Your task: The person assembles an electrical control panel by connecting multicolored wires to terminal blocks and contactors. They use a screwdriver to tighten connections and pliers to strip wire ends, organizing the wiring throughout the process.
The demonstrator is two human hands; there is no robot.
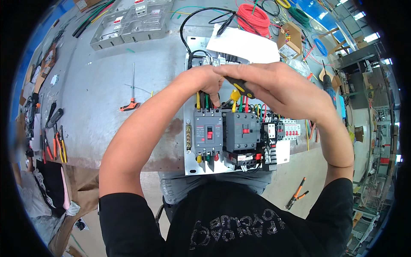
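The metal plate (189,161) with its electrical parts lies at the near edge of the desk (94,120). The right hand (280,88) is grasping a tool with black and yellow handle (240,87) above the far half of the plate. The left hand (209,80) is bent over the wires (198,101) behind the gray breaker (201,126); whether its fingers hold something, I cannot tell. A white sheet (244,43) covers part of the plate's far edge. Near the desk's far right corner rests a red coil (252,19).
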